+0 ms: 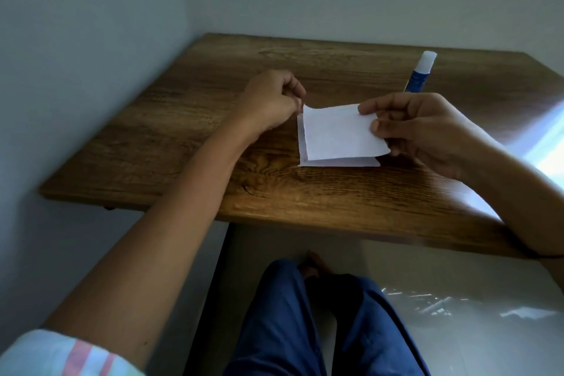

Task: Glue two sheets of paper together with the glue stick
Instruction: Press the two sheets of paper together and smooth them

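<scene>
Head view: right hand (427, 131) pinches the top sheet (341, 134) over the bottom sheet (335, 162); left hand (271, 101) pinches its corner. Looks like alignment; next, press flat. Glue stick (419, 73) sits near the table's far edge.

A person is showing two bare forearms, seen from above from their own head. The left hand (271, 101) and the right hand (418, 128) are wearing no rings or gloves. On the left arm, a short sleeve (61, 354) is showing at the bottom corner of the picture; it is pale, whitish with a faint blue-green tint, and is carrying two pink vertical stripes. A thin dark band (549, 256) is circling the right arm near the picture's edge. The legs are wearing dark blue trousers (283, 323), loosely creased. A bare foot (311, 265) is peeking out beyond the trousers.
</scene>
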Action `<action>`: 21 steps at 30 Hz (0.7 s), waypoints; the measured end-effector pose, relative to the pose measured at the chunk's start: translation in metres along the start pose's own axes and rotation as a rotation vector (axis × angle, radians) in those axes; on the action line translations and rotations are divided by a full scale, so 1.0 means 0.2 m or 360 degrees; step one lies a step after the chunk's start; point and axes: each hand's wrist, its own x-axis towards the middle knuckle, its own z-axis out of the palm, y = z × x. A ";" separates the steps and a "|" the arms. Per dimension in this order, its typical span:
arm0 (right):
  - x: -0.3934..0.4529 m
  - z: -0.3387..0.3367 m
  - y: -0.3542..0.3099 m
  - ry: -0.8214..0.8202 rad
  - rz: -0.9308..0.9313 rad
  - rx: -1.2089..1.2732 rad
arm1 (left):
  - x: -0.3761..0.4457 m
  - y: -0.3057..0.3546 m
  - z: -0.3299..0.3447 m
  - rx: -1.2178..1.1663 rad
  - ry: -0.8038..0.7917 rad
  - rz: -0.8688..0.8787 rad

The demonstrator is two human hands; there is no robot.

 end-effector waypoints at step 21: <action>0.05 0.02 0.01 0.0009 0.0094 -0.0139 | -0.10 -0.06 -0.05 0.0478 -0.0233 0.0074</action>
